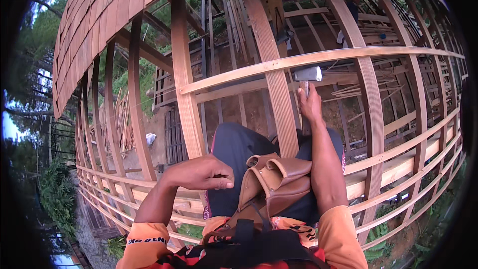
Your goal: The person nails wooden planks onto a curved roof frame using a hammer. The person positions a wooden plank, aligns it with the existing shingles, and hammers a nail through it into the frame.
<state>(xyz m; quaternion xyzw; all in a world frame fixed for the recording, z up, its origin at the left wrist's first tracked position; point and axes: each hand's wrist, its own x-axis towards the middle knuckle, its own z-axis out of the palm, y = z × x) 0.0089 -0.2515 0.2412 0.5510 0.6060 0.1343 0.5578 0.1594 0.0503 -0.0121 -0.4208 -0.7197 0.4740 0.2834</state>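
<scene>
From my remote seat I count one bare left hand [213, 173], one bare right hand [310, 103], one silver-headed metal tool [308, 73], one brown leather pouch [286, 182].

The load-bearing structure is an open timber roof frame of spaced, sloping rafters [280, 104]. An upper batten [323, 57] lies across them, from ten o'clock to between two and three o'clock. Lower battens [380, 159] cross at eight and between three and four o'clock. Overlapping, reddish-brown wooden shingles [109, 25] cover the frame at ten o'clock.
</scene>
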